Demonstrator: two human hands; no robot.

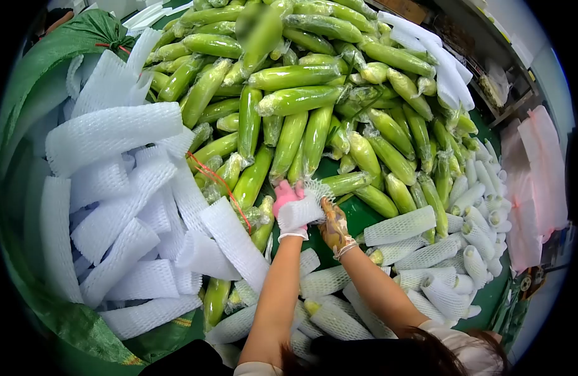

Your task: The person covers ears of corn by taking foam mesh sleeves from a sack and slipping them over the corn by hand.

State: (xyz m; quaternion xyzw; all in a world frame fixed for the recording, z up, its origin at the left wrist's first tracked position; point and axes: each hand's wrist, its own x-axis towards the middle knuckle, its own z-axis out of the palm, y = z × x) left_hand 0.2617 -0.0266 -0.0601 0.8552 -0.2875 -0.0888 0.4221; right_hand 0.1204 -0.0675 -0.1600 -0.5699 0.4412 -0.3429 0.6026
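A short white foam net sleeve (pixel 299 214) lies across the back of my left hand (pixel 285 195), in a pink and white glove. Its fingers are bent at the sleeve's far edge, partly hidden. My right hand (pixel 333 227), in a stained brownish glove, grips the sleeve's right side, where the mesh is stretched open. Just beyond both hands lie film-wrapped ears of corn (pixel 289 147), green husks on. One wrapped corn ear (pixel 346 183) points towards my right fingertips. Whether any corn is inside the held sleeve, I cannot tell.
At the left, a green woven sack (pixel 19 156) holds many loose foam sleeves (pixel 116 135). The heap of wrapped corn (pixel 301 75) fills the far side. Sleeved corn ears (pixel 399 225) lie at the right and near my forearms. A red string (pixel 221 182) crosses the corn.
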